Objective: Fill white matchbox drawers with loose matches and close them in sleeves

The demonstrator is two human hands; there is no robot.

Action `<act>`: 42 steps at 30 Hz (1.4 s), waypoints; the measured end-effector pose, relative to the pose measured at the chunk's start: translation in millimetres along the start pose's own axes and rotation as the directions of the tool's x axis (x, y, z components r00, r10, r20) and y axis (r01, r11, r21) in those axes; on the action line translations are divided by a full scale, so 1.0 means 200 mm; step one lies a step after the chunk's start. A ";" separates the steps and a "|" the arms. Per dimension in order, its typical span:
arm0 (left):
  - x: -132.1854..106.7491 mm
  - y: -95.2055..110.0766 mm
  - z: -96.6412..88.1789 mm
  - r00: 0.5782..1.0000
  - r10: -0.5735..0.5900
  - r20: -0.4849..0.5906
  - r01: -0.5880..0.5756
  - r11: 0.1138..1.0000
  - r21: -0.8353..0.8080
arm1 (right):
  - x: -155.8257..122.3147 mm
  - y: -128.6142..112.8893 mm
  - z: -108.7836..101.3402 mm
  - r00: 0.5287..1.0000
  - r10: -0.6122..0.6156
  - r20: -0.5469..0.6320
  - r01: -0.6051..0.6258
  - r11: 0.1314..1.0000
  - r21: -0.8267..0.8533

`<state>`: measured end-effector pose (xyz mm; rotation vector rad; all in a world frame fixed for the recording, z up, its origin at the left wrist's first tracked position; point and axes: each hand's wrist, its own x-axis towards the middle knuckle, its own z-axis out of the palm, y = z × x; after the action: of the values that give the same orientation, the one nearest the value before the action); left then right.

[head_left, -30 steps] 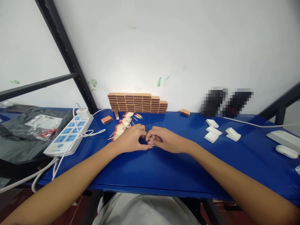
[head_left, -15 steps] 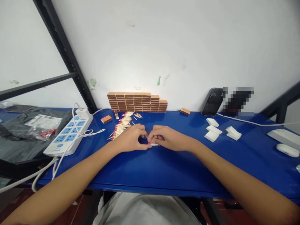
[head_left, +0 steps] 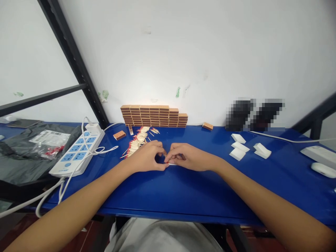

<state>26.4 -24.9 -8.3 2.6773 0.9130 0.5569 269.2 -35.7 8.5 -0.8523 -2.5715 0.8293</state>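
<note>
My left hand (head_left: 148,156) curves like a C, its thumb and fingertips gripping the left end of a small white matchbox tray (head_left: 172,164) on the table. From the other side my right hand (head_left: 187,156) reaches over the tray, its fingers bunched on matches (head_left: 167,162) whose red heads show at the left end. Most of the tray and its contents are hidden beneath my fingers. Behind my left hand spreads a long pile of loose matches (head_left: 139,138), with a few strays to its right.
Matchboxes (head_left: 147,117) form a stepped stack against the wall. Single boxes lie at left (head_left: 119,135) and right (head_left: 207,126). White trays (head_left: 238,147) are scattered to the right. A power strip (head_left: 78,150) with white cables and a dark plastic bag (head_left: 15,150) occupy the left.
My right fingers have closed down further over the left end of the tray, covering more of it. My left hand stays nearly in place. The whole view has shifted slightly.
</note>
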 end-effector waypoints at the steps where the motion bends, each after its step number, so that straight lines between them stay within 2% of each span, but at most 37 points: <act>1: 0.00 0.00 0.00 1.000 0.002 -0.001 -0.002 1.000 0.006 | 0.00 0.00 0.00 1.000 0.008 -0.014 -0.008 1.000 -0.001; 8: 0.00 0.01 0.00 1.000 0.024 0.005 -0.024 0.998 0.060 | 0.02 0.01 0.03 0.988 0.079 -0.135 -0.076 0.997 0.033; 12: 0.00 0.04 0.02 1.000 0.021 -0.003 -0.021 0.999 0.042 | 0.03 0.04 -0.04 0.966 0.098 -0.241 -0.089 0.995 0.050; 16: -0.01 0.11 0.04 0.998 0.047 0.032 -0.046 0.999 -0.028 | 0.12 0.12 -0.11 0.917 0.170 -0.361 -0.186 0.983 -0.009; 20: -0.02 0.17 0.05 0.995 0.063 0.074 -0.057 0.995 -0.082 | 0.31 0.20 -0.10 0.918 0.215 -0.334 -0.248 0.967 -0.058; 26: -0.03 0.15 0.06 0.996 0.077 0.043 -0.072 0.992 -0.109 | 0.65 0.24 -0.06 0.898 0.226 -0.377 -0.320 0.924 -0.209; 30: -0.03 0.13 0.06 0.996 0.081 0.036 -0.076 0.991 -0.112 | 0.77 0.23 -0.06 0.846 0.401 -0.351 -0.507 0.809 -0.298; 32: -0.02 0.12 0.05 0.997 0.070 0.035 -0.066 0.993 -0.100 | 0.80 0.23 -0.05 0.838 0.447 -0.314 -0.536 0.783 -0.315; 36: -0.02 0.10 0.03 0.999 0.030 0.037 -0.027 0.995 -0.094 | 0.81 0.21 -0.03 0.845 0.463 -0.268 -0.533 0.779 -0.331; 42: -0.01 0.06 0.01 1.000 -0.017 0.019 0.018 0.999 -0.026 | 0.66 0.20 -0.05 0.865 0.474 -0.166 -0.501 0.785 -0.364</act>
<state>32.2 -34.9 -6.4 2.6439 0.9165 0.5349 188.8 76.7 6.3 -1.6937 -2.5237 0.3740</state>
